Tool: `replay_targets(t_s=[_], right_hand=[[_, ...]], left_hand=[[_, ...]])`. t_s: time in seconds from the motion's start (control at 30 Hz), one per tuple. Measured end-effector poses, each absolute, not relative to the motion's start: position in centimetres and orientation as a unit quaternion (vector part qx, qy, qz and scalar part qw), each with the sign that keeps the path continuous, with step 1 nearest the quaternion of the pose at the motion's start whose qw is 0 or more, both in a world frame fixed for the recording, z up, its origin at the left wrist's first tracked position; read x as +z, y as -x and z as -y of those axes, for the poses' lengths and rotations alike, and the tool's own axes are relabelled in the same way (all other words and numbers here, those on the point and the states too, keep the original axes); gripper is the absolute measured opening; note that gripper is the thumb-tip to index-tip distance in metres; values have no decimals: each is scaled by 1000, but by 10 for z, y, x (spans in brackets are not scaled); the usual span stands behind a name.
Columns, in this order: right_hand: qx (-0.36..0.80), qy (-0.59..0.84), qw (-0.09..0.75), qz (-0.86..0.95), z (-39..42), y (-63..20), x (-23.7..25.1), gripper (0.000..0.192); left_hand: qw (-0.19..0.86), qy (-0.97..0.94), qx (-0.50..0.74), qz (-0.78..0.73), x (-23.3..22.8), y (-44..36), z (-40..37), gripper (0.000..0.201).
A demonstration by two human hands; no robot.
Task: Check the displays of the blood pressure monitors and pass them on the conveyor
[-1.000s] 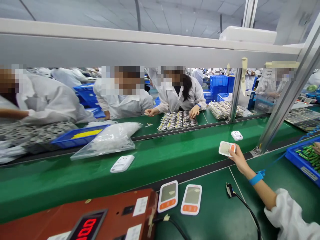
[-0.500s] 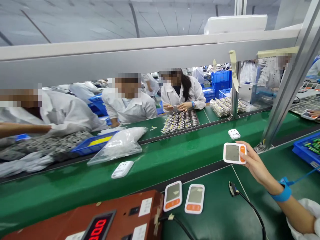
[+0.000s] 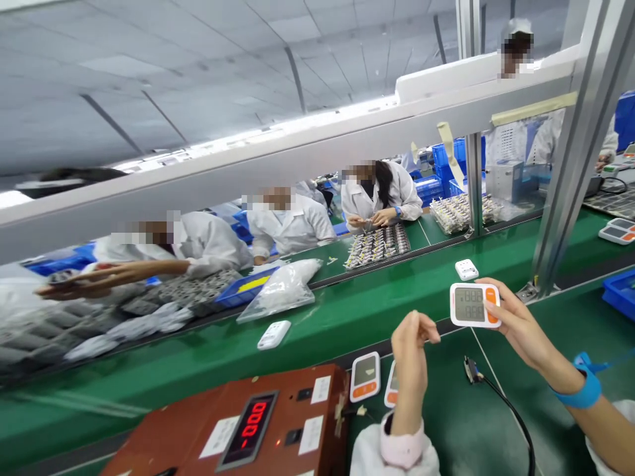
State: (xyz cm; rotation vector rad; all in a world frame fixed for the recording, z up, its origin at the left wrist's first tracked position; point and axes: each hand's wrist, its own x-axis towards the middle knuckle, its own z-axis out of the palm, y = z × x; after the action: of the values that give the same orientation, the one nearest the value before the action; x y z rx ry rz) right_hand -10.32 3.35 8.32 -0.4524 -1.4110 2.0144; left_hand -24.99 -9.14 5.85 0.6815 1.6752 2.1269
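In my right hand (image 3: 516, 324) is a small white digital meter (image 3: 470, 305) with orange buttons, its screen facing me. My thumb rests at the buttons, and segmented digits show on the screen. My left hand (image 3: 413, 340) is raised to the left of this meter, apart from it, its fingers curled together; what they hold, if anything, is hidden. Below it, a similar meter (image 3: 366, 377) lies face up on the green bench beside the brown box. Another meter (image 3: 391, 387) is mostly covered by my left forearm. A black cable connector (image 3: 471, 370) lies below my right hand.
The brown box (image 3: 278, 423) has a lit red display. White units (image 3: 274, 335) lie on the green strip beyond. A metal post (image 3: 570, 158) rises at right, near a blue bin (image 3: 620, 294). Across the strip, co-workers in white coats sit behind parts trays (image 3: 380, 244).
My left hand has come into view from below, covering part of one meter. Digits have appeared on the held meter's blank screen. The view has tilted and shifted left.
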Motion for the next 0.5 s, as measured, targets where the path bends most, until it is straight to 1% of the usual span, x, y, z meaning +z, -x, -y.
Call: replay_targets(t_s=[0.07,0.13,0.23,0.3,0.37,0.5], right_hand=[[765,159,306,544,-32,101,85,50],[767,155,297,548,-29,99,88,51],[768,158,294,547,-24,97,93,51],[766,158,296,549,-22,96,96,50],[762,162,298,552,-22,96,97,48],[758,178,294,555,-21,97,96,49]], left_hand=[[215,-217,716,-627,39,247,76,51],[247,-207,626,-710,12,244,65,50],[217,-238,475,-819,-22,238,61,40],[177,-255,410,-858,-32,234,63,36],[153,-263,388,-870,-34,232,66,36],[155,-268,404,-861,-30,234,66,37]])
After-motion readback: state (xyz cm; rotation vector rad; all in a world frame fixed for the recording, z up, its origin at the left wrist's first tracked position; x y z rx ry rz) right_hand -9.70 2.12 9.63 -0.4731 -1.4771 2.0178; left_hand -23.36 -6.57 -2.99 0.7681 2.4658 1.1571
